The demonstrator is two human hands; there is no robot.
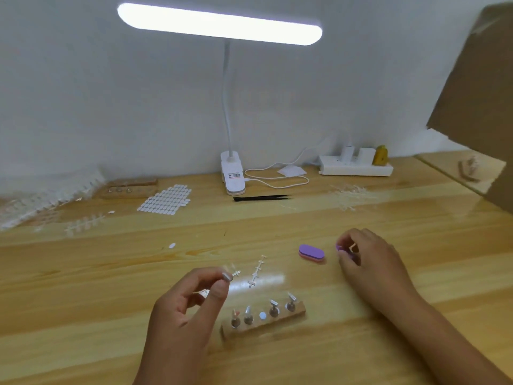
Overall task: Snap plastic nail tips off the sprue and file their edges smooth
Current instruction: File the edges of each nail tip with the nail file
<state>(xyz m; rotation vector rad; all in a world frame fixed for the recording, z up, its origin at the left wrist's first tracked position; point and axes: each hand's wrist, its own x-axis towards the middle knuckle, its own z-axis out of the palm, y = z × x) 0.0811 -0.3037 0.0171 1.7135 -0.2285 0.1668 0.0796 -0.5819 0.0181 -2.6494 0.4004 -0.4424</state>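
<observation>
A small clear plastic sprue piece (235, 273) is pinched between thumb and forefinger of the left hand (183, 315), raised above the glossy wooden table (111, 287). A purple file block (341, 249) is gripped in the curled fingers of the right hand (366, 259). Between the hands, a bare ladder-shaped sprue strip (256, 271) lies flat. Just beside the right hand, one oval purple-and-pink buffer (311, 253) rests. Nearer the person, a wooden holder block (265, 319) carries five round mounts, four with clear nail tips standing on them. One loose tip (172, 245) lies apart at left. Black tweezers (261, 198) are seen farther back.
</observation>
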